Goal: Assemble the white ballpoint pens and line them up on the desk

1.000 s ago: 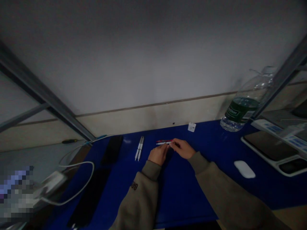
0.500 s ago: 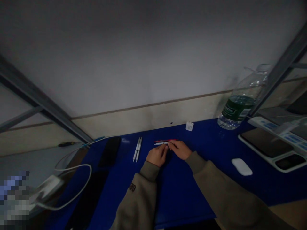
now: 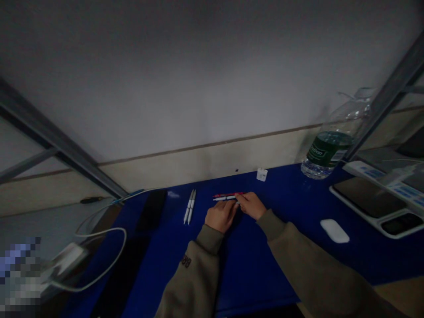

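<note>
On the blue tabletop (image 3: 255, 265), a white pen (image 3: 222, 198) lies sideways just in front of a red pen (image 3: 225, 194). My right hand (image 3: 251, 205) pinches at the right end of the white pen, its fingertips also close to the red one. Against those fingers rests my left hand (image 3: 221, 216), curled just below the white pen; its own fingertips are hidden, so what they hold cannot be made out. To the left, two white pens (image 3: 190, 206) lie side by side, pointing away from me.
A large water bottle (image 3: 327, 152) stands at the back right near a metal post. A small white square piece (image 3: 261, 175) sits by the wall. Rightward are a white rounded object (image 3: 334, 231) and a scale (image 3: 371, 198). A dark phone-like slab (image 3: 151, 210) and white cable (image 3: 124, 245) lie left.
My left hand has shifted slightly right, its fingers now farther along beneath the white pen. The right hand has moved only a little, and the two loose white pens stay put.
</note>
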The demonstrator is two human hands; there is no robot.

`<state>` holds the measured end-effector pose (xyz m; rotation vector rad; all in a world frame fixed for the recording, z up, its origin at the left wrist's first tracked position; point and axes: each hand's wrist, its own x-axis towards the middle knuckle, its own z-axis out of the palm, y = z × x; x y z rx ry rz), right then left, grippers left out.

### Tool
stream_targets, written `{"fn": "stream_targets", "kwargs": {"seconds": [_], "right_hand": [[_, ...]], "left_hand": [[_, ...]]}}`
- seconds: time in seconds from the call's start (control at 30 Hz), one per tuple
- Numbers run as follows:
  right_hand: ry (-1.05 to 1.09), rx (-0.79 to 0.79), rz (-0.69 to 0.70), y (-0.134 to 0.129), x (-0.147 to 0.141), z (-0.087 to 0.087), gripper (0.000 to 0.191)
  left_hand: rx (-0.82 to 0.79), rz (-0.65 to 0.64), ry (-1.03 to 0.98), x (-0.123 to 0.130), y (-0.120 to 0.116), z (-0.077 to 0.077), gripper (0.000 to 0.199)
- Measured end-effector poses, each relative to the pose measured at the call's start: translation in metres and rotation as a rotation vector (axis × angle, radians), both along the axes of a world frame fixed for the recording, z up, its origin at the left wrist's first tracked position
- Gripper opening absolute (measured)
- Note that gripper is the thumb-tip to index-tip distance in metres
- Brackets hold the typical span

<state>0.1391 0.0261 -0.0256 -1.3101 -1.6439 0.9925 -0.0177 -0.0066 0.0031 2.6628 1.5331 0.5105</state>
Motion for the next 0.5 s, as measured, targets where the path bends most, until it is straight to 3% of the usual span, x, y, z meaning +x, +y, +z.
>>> {"fn": "stream_targets", "kwargs": {"seconds": [0.23, 0.3, 0.5], "right_hand": [[-0.05, 0.111, -0.212, 0.001, 0.008, 0.012, 0.058], [-0.081, 0.169, -0.257, 0.0, 0.01, 0.015, 0.055], [-0.317, 0.316, -0.287, 0.0, 0.012, 0.01, 0.038]], "left_hand": [[0.065, -0.031, -0.083, -0.016, 0.016, -0.004, 0.034], [0.082, 0.06, -0.057, -0.023, 0.018, 0.0, 0.034], [0.139, 0.539, 0.097, -0.05, 0.021, 0.01, 0.036]]}}
